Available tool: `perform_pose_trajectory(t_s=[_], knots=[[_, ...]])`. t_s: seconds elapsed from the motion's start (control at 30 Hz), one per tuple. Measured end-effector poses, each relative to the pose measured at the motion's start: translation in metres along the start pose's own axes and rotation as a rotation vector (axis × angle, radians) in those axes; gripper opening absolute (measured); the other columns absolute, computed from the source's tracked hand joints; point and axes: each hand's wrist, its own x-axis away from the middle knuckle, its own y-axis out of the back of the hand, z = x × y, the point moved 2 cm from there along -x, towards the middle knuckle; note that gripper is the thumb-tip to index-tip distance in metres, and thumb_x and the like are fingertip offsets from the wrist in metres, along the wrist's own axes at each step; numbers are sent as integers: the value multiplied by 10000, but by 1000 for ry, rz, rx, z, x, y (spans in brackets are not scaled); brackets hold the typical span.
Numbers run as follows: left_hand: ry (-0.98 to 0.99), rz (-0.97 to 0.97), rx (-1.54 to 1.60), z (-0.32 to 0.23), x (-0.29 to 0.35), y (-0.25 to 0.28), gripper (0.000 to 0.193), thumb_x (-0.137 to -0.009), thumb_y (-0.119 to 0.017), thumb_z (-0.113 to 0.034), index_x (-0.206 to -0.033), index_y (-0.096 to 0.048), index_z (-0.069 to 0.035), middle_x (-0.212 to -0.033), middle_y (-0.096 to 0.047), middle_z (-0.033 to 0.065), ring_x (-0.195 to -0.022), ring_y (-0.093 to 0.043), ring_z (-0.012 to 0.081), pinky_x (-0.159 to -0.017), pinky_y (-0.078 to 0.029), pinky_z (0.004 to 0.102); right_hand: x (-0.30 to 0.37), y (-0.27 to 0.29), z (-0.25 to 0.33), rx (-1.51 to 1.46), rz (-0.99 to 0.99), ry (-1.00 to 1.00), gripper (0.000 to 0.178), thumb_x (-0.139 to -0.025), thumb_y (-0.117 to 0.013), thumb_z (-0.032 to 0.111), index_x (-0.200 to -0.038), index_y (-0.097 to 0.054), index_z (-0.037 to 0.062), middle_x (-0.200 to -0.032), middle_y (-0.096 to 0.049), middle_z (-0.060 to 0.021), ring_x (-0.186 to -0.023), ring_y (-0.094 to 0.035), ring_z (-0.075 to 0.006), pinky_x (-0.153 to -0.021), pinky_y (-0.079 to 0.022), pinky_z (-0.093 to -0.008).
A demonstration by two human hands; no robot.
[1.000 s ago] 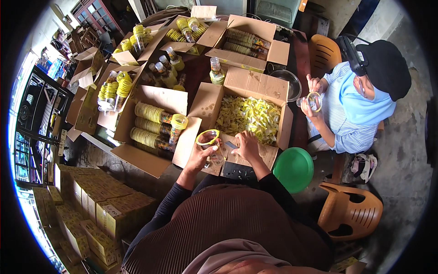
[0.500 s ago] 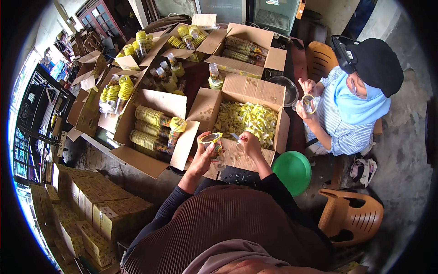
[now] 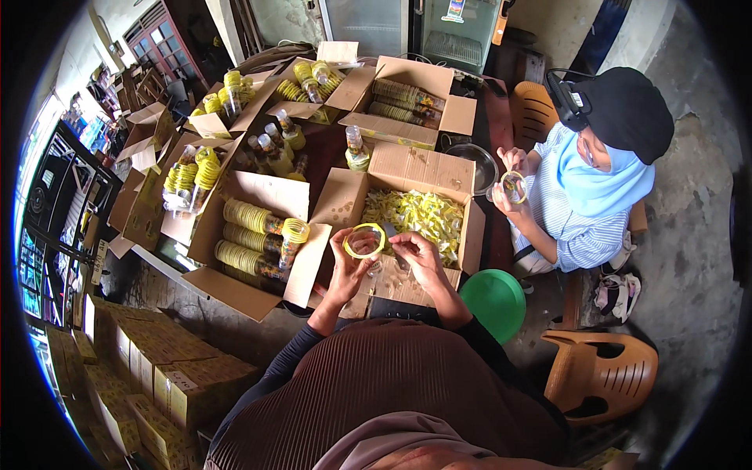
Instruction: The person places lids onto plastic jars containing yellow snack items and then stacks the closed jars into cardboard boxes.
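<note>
- A clear jar with a yellow rim (image 3: 364, 240) is held up in the left hand (image 3: 345, 270), fingers curled around its side; compared with a second ago it has been raised and tilted so that its open mouth faces the camera, above the near edge of the open carton of yellow pieces (image 3: 419, 215).
- The right hand (image 3: 417, 258) has been brought close beside the jar; its fingertips are pinched together just right of the rim, but what is pinched is too small to make out; whether the rim is touched cannot be told.
- The co-worker's hands (image 3: 509, 188), at the right, are seen around a second small round jar, much as half a second ago; that person's face is covered by cloth and a dark cap.
- The wearer's forearms are cut off by a ribbed brown garment at the lower edge; the table top is mostly hidden beneath cartons.
- An open brown carton (image 3: 258, 235) left of the hands is seen packed with jars laid on their sides, yellow lids outward; further cartons of yellow-capped bottles (image 3: 192, 176) are spread behind it.
- Flat yellow boxes (image 3: 157, 392) are stacked at lower left; a round green lid (image 3: 493, 301) lies right of the wearer; an orange plastic chair (image 3: 599, 376) stands beyond it.
</note>
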Motion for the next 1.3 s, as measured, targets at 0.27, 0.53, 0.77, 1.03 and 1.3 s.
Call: perform_pose_trajectory(t_s=[0.27, 0.53, 0.77, 1.03, 1.3], knots=[[-81, 2, -383, -1, -4, -1, 713, -812, -745, -99, -1282, -216, -16, -1210, -508, 205, -1156, -539, 287, -960, -452, 368, 8, 1, 3, -35, 80, -58, 160, -864, -662, -3, -1022, -643, -17, -1005, -630, -39, -906, -591, -100, -806, -481, -238], [-104, 27, -556, -18, 3, -7, 674, -815, -744, -114, -1256, -245, -8, -1168, -566, 185, -1085, -583, 289, -934, -462, 365, 10, 2, 7, -143, 124, -142, 77, -869, -654, -9, -929, -610, -32, -910, -640, -63, -855, -592, -94, -770, -489, -235], [18, 38, -460, 0, 11, 8, 527, -855, -711, -215, -1177, -343, -17, -1076, -613, 158, -962, -613, 254, -815, -495, 357, 13, -3, 11, 363, 31, 210, 115, -846, -670, 24, -932, -606, -17, -882, -594, -74, -772, -623, -159, -704, -520, -261], [52, 5, -481, -13, 16, 8, 482, -852, -719, -217, -1136, -379, -25, -1005, -633, 145, -807, -664, 232, -656, -514, 326, 12, -1, 16, 494, 20, 312, 127, -803, -669, -36, -918, -627, -1, -879, -598, -95, -738, -627, -191, -645, -514, -290], [-108, -133, -582, -18, 15, 6, 432, -831, -745, -209, -1069, -445, -6, -1020, -634, 158, -802, -673, 241, -637, -520, 336, 24, 0, 13, 472, -201, 262, 360, -799, -694, -30, -1103, -518, 53, -813, -616, -67, -668, -600, -154, -607, -496, -282]])
